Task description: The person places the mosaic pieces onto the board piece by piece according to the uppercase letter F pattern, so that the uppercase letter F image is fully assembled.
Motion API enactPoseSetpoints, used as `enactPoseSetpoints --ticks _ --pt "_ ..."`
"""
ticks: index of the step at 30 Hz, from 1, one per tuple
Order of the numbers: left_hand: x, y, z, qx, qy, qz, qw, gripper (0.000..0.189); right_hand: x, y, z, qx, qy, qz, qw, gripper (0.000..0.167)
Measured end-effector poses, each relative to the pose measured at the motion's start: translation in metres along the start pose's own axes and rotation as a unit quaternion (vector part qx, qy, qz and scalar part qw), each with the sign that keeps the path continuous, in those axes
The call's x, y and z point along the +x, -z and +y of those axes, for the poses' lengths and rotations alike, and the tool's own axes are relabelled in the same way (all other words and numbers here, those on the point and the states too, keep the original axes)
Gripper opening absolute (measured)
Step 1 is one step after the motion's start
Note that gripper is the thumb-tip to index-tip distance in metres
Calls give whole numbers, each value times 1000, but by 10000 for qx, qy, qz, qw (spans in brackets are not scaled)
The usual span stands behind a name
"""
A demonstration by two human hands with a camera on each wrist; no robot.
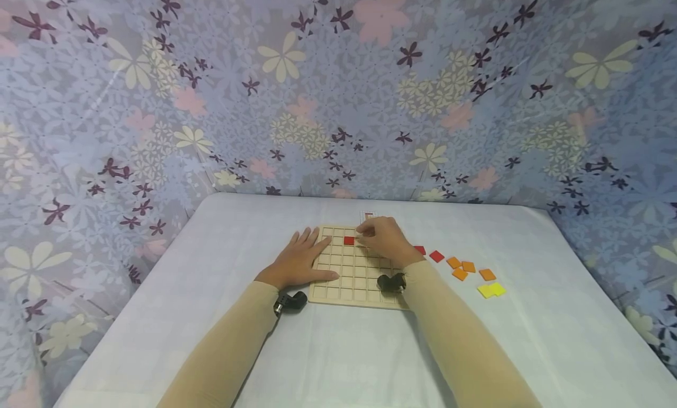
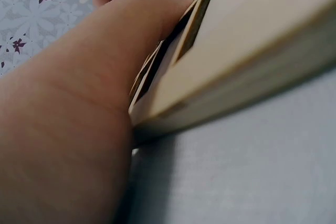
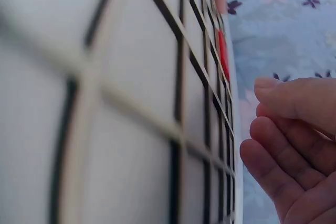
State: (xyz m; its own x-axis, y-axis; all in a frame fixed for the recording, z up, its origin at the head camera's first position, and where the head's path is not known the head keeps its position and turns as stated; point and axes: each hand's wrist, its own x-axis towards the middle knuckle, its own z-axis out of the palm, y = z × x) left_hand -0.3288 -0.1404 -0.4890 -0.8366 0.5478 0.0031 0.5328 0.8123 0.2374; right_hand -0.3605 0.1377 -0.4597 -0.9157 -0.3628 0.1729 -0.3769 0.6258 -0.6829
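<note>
The left hand (image 1: 298, 261) lies flat across the left edge of a pale wooden board (image 1: 346, 281), its fingers spread and the thumb stretched over the grid. The right hand (image 1: 388, 238) hovers over the far part of the board, its fingers curled and the thumb drawn in against them; whether anything is pinched between them I cannot tell. Just left of those fingertips, a flat red square (image 1: 349, 241) fills one cell between thin raised ribs. The board's rim is smooth and thick. Right of it lie more thin, glossy squares: loose red tiles (image 1: 436, 256), four orange tiles (image 1: 468, 267) and two touching yellow tiles (image 1: 485, 291). Soft white cloth covers the table (image 1: 338, 355); flower-printed fabric (image 1: 285, 61) hangs behind.
</note>
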Motion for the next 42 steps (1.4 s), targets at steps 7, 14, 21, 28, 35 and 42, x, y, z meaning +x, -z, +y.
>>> enactPoseSetpoints --ticks 7,14,21,28,35,42 --pt "-1 3 1 -82 -66 36 9999 112 -20 26 14 6 -203 272 9994 26" --pt "-1 5 0 -20 -53 89 9999 110 -36 42 26 110 -546 419 9976 29" --pt "-1 4 -1 -22 -56 110 9999 110 -52 55 37 336 -865 684 9933 29" --pt "-1 2 -2 -41 -37 119 9999 111 -65 67 47 177 -1214 861 9887 30" --pt "-1 1 -1 -57 -26 99 9999 112 -79 76 69 -131 -1428 792 9865 31" --pt "-1 1 0 -47 -34 65 10000 111 -84 78 72 -335 -1540 514 9862 34"
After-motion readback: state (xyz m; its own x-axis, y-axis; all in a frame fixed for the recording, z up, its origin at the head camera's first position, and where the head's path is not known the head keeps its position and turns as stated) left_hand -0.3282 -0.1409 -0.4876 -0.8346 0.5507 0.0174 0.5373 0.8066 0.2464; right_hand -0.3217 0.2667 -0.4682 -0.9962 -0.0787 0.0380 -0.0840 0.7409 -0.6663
